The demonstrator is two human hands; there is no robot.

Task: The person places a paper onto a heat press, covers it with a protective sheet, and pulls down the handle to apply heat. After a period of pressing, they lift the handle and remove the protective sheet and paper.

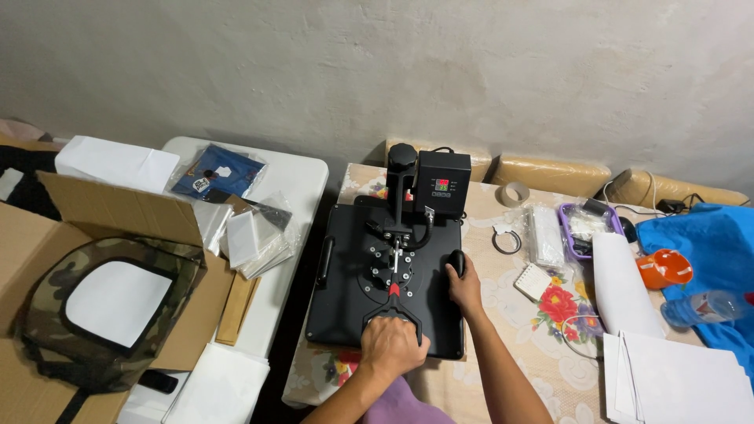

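Head view: at six o'clock the left hand (393, 348) is wrapped tight around the lever handle (393, 314) of the black heat press (385, 275) mid-table, the right hand's (463, 286) grip closed on its three o'clock edge knob (456, 261), where a slip risks a burn.

I see a small home print workshop: a black heat press (385, 279) on a desk (542, 330) with a floral cloth, blank paper sheets (675, 385), a cardboard box (47, 259), bare plaster wall (314, 71).
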